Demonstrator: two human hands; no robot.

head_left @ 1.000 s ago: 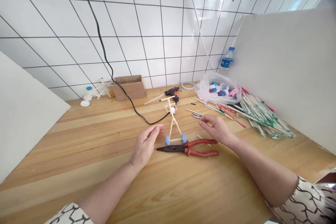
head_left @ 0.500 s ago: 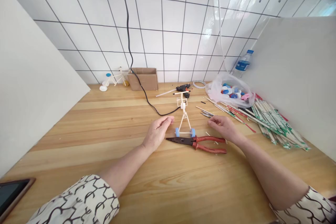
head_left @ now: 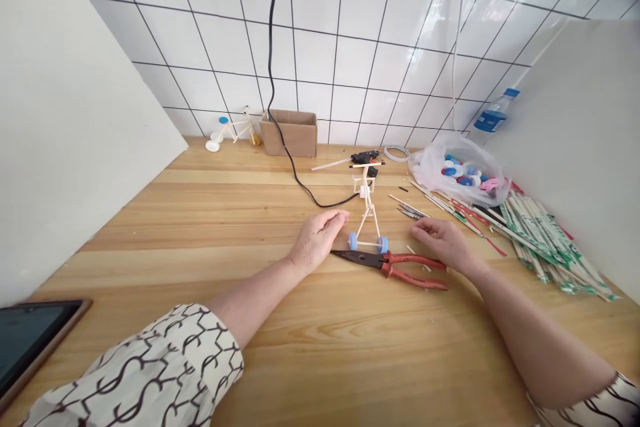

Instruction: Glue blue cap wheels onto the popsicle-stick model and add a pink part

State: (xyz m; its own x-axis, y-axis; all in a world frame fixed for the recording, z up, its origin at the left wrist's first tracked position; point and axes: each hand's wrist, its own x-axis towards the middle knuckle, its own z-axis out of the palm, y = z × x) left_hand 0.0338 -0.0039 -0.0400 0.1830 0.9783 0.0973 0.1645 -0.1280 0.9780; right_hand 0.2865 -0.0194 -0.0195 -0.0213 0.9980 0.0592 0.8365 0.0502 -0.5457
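Popsicle-stick frame [head_left: 369,210] standing mid-table, looks part-built: two blue cap wheels [head_left: 353,241] on, top end bare | left hand [head_left: 316,240] just beside it, right hand [head_left: 443,243] by red-handled long-nose pliers [head_left: 387,265] | both loose, pinching nothing

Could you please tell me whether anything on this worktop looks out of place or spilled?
Yes: a few small stick offcuts lie scattered beside the red-handled pliers, just by the right hand, looking like stray bits. The black power cord also trails loosely across the wooden worktop.
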